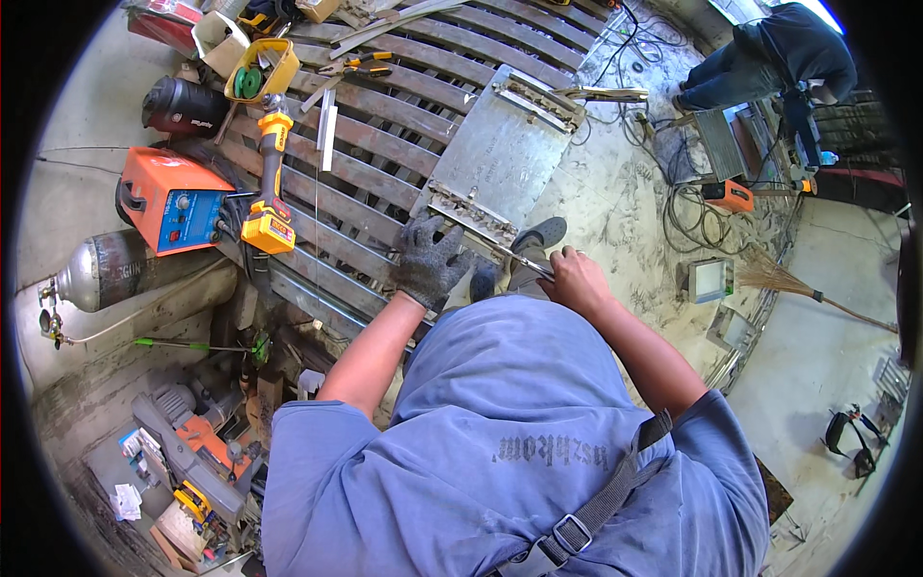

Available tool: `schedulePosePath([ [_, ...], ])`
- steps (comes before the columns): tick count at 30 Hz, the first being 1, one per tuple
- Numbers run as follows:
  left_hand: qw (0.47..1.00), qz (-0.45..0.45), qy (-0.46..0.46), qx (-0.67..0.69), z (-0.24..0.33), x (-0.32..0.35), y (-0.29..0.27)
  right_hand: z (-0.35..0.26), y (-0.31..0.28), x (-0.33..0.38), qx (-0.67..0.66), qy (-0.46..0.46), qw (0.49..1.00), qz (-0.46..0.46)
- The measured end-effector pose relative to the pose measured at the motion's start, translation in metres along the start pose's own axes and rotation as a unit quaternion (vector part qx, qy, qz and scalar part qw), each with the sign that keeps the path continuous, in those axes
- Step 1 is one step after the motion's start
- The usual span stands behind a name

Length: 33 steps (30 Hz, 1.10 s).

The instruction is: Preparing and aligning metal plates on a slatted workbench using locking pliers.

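On the slatted steel tabletop (385, 144), a grey metal plate (500, 154) lies flat, with a toothed strip along its near edge and another along its far edge. The left hand (428, 260), in a dark knit glove, rests spread on the near strip, fingers wide and pressing down rather than gripping. The bare right hand (574, 279) is just beside the plate's near corner, fingers closed narrow around a thin metal rod (524, 258) whose tip reaches the near strip.

Left of the plate, a yellow angle grinder (271, 183) lies across the slats. Beyond it sits a yellow tray (279, 72) holding a green roll; other contents cannot be made out. An open white box (219, 40) stands beside it, contents unclear. An orange welding machine (171, 199) and a grey gas cylinder (111, 269) stand at the left edge. Locking pliers (606, 94) lie at the plate's far corner. A second person (779, 53) crouches well apart on the floor, near a broom (788, 284).
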<state>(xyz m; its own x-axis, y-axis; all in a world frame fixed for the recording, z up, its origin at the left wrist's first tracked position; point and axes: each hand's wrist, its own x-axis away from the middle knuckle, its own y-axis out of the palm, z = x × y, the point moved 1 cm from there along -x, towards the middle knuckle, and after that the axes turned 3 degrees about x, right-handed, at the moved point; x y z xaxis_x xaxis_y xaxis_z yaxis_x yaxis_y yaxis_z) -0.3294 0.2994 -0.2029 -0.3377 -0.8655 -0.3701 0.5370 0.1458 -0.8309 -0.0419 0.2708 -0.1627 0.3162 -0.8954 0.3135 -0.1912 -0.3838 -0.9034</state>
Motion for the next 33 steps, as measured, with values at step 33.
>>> schedulePosePath([
  [33,0.797,-0.39,-0.199,0.416,0.04,0.055,0.044,-0.087,-0.037,0.016,0.061,0.119,0.943,-0.306],
])
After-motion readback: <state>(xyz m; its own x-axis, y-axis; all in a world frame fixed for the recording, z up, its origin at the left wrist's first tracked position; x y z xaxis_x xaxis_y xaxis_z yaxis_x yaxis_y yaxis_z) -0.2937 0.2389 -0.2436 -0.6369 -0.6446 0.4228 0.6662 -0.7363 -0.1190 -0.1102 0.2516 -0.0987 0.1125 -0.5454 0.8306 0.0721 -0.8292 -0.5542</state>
